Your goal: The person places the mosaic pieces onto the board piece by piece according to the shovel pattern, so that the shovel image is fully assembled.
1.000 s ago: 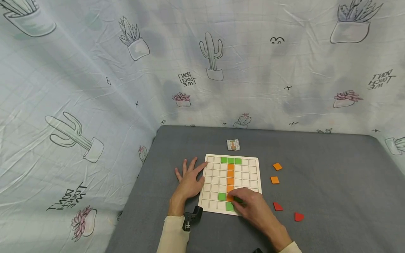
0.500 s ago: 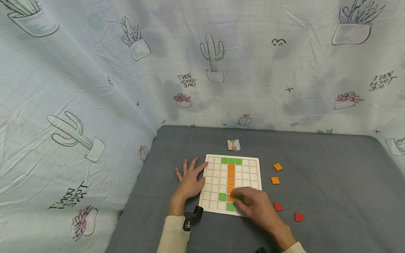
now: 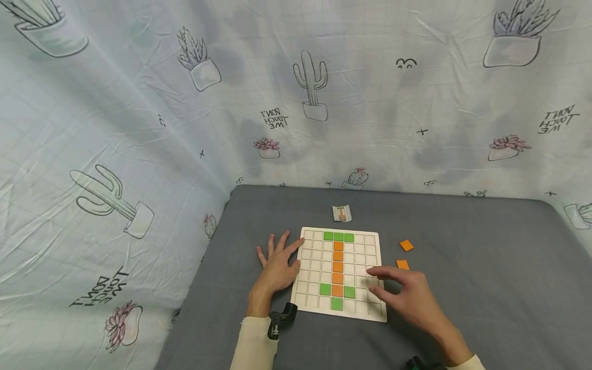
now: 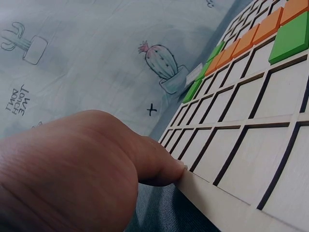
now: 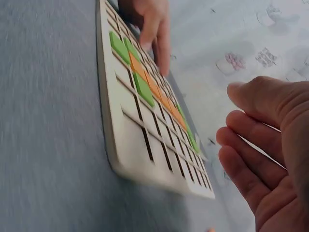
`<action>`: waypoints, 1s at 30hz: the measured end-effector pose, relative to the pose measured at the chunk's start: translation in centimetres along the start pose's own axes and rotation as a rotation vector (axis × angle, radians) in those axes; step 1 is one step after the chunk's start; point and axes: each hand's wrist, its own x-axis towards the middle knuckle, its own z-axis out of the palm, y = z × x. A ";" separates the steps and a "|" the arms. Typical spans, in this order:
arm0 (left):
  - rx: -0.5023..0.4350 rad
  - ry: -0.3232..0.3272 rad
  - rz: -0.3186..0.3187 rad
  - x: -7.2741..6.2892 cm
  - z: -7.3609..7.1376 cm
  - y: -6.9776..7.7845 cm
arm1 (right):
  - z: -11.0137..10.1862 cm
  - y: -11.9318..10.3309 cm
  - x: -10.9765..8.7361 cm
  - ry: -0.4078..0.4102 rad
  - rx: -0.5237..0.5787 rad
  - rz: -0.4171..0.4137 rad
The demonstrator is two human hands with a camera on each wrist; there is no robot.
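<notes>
A pale wooden grid board (image 3: 363, 250) lies on the grey table. Down its middle runs a column of orange square tiles (image 3: 338, 267). Three green tiles (image 3: 338, 237) line the top row; at the bottom, one green tile (image 3: 349, 292) sits right of the column, one left and one below. My left hand (image 3: 276, 271), fingers spread, rests at the board's left edge; in the left wrist view the thumb (image 4: 161, 164) touches the rim. Over the board's right edge hovers my right hand (image 3: 411, 298), thumb and fingers apart, holding nothing.
Two loose orange tiles, one farther back (image 3: 406, 245) and one nearer (image 3: 403, 264), lie right of the board. Behind the board is a small printed card (image 3: 341, 213) with a grid pattern. A cactus-print cloth (image 3: 398, 113) hangs beyond the table.
My right hand has let go at the green tile right of the column and moved right, uncovering it. The red pieces on the right are now hidden by that hand. The left hand stays put.
</notes>
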 end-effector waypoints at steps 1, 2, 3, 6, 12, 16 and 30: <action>0.000 0.000 0.001 0.0 0.0 0.0 | -0.4 0.2 -0.2 -0.001 0.007 0.007; 0.000 0.000 0.001 0.0 0.0 0.0 | -0.7 0.4 -0.3 -0.004 0.013 0.019; -0.001 0.001 0.002 0.0 0.0 0.0 | -1.1 0.6 -0.6 -0.003 0.021 0.033; -0.001 0.002 0.003 0.1 0.1 -0.1 | -2.2 1.2 -1.2 0.011 0.055 0.047; 0.003 0.002 -0.004 0.1 0.2 -0.1 | -4.0 2.5 -2.6 0.021 0.077 0.089; 0.008 0.007 -0.006 0.2 0.3 -0.1 | -5.2 3.4 -3.3 0.018 0.055 0.107; 0.002 0.006 -0.018 0.1 0.1 0.0 | -8.6 5.0 -4.2 0.082 -0.015 0.146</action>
